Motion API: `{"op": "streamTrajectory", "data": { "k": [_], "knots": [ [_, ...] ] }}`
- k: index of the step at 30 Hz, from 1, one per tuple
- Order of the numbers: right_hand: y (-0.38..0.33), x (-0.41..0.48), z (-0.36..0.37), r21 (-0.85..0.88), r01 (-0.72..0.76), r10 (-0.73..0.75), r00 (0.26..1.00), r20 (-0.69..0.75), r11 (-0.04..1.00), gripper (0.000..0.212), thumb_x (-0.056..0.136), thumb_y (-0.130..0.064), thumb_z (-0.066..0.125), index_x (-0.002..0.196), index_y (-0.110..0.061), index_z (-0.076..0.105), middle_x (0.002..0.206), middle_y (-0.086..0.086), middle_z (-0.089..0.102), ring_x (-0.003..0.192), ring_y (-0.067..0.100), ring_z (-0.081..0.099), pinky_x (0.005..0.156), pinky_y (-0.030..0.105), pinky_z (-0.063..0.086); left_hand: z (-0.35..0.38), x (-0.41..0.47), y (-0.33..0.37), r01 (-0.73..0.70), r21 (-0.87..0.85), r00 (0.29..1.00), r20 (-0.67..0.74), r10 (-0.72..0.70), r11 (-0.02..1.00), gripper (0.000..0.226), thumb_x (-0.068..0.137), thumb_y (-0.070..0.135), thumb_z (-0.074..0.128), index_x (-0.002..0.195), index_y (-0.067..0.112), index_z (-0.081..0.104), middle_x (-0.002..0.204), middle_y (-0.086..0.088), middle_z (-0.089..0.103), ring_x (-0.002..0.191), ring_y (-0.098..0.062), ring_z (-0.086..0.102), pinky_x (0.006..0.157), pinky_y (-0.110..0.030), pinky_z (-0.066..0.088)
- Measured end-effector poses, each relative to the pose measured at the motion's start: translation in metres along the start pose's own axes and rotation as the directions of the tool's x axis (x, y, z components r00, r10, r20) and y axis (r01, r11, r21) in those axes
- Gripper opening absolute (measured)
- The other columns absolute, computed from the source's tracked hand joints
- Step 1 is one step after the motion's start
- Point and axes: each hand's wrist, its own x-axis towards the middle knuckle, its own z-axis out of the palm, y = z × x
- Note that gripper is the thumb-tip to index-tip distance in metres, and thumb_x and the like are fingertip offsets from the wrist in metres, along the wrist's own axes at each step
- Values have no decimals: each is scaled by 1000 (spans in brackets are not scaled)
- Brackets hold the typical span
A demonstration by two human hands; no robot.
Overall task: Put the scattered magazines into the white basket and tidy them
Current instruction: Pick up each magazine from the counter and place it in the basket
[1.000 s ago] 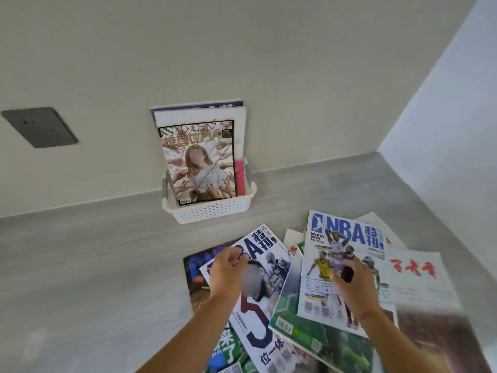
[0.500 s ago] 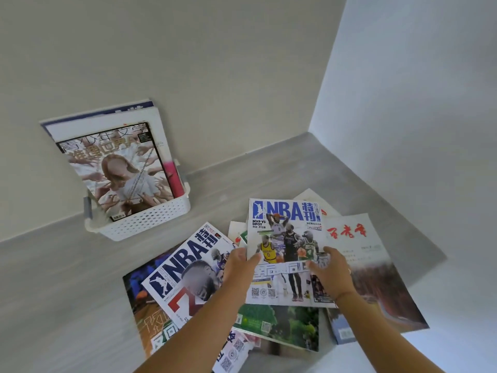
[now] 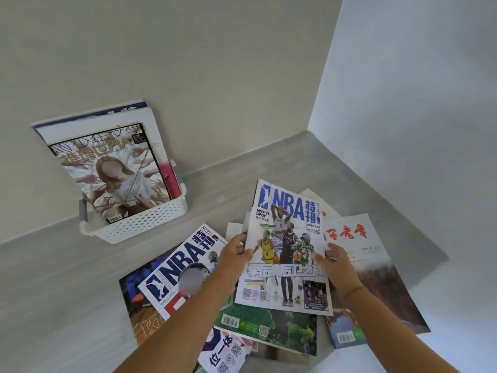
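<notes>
My left hand point(image 3: 236, 254) has come across to join my right hand point(image 3: 336, 267), each now pinching a side edge of the NBA magazine point(image 3: 285, 254) and tipping it up off the pile point(image 3: 269, 329), so it looks ready for the basket point(image 3: 145, 224) at far left.

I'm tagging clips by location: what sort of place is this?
Probably a home or office corner: a grey counter against plain walls, with loose magazines and a white basket on it.

Your held magazine point(image 3: 285, 251) read "NBA", "MVP VS DPOY" and "BOSTON", while the slanted magazine point(image 3: 185, 257) beside it read "NBA".
</notes>
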Motion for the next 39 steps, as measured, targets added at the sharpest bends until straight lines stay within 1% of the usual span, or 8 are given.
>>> {"op": "streamTrajectory", "data": {
  "k": [6,9,19,25,29,32,36,39],
  "knots": [
    [-18,9,4,129,-17,1,992,124,992,35,89,-13,60,121,-3,50,113,14,65,90,23,65,71,29,56,-18,-3,14,-38,-92,999,27,40,995,30,90,3,53,107,26,62,101,6,73,91,-17,70,81,-36,57],
    [-33,5,12,182,-17,-19,981,195,983,19,89,-9,58,108,-4,58,102,11,68,95,26,65,83,38,53,-37,-6,23,-72,-124,997,-7,72,990,30,90,1,53,101,27,64,95,8,75,88,-17,71,79,-36,57],
    [-185,-5,94,129,457,-475,840,263,880,17,83,-13,67,86,-28,65,74,-14,72,73,5,69,73,26,57,-172,-14,89,-294,-136,911,-339,234,946,21,86,4,62,106,9,66,92,-2,73,75,-5,68,65,-17,51],
    [-286,0,171,145,619,-629,710,316,772,15,84,-15,65,96,-25,66,90,-7,72,91,21,69,86,40,55,-264,-25,131,-359,-35,763,-587,272,933,8,78,10,71,82,17,72,81,-9,70,70,-21,61,71,-29,51],
    [-318,5,219,101,673,-659,664,354,733,12,89,-15,57,96,-22,64,84,-12,68,83,17,67,84,40,55,-299,-19,135,-412,-26,688,-664,293,911,18,79,5,69,88,20,73,79,3,75,69,-8,69,67,-21,56],
    [-321,14,248,-6,701,-648,662,378,713,14,90,-15,55,98,-9,65,94,5,72,90,31,67,81,44,54,-313,-7,124,-391,-28,651,-715,255,920,22,79,4,69,96,17,72,76,5,73,58,-1,66,56,-15,54],
    [-311,31,275,-124,727,-632,657,412,675,20,89,-19,58,104,-9,68,100,8,72,67,10,60,57,22,46,-321,14,99,-292,-57,642,-751,151,955,17,76,8,72,87,21,74,83,-2,73,68,-13,67,68,-25,54],
    [-299,45,289,-146,702,-600,683,415,697,20,88,-17,59,103,-9,69,100,8,73,68,9,59,58,20,44,-323,28,81,-228,-78,628,-774,85,970,13,75,10,73,83,21,75,81,-3,74,69,-20,70,67,-29,57]
  ]
}}
